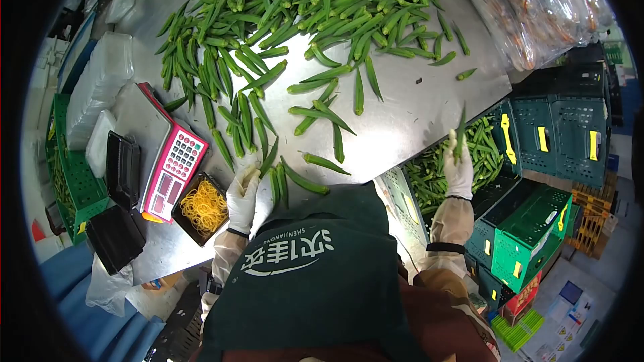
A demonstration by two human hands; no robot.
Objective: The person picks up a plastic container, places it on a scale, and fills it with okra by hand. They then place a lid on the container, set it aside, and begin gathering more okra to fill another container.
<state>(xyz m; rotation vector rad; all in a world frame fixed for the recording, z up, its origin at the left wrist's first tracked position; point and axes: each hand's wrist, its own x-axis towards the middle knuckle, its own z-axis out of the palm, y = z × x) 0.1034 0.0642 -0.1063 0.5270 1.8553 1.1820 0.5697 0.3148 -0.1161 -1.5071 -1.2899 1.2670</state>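
My left hand (243, 196), in a white glove, is at the table's near edge with its fingers drawn together. An okra pod (270, 157) lies against its fingertips; whether they grip it is unclear. My right hand (459, 173), also gloved, pinches one upright okra pod (461, 135) over a crate filled with okra (486, 146). A big pile of okra (322, 0) covers the far part of the metal table (396, 137), with loose pods scattered nearer to me.
A pink-edged scale (176, 164) and a black box of yellow rubber bands (203, 208) stand left of my left hand. Stacked clear trays (100, 87) are farther left. Plastic-wrapped packs (530, 7) lie at the far right, above dark crates (563, 134) and a green crate (533, 234).
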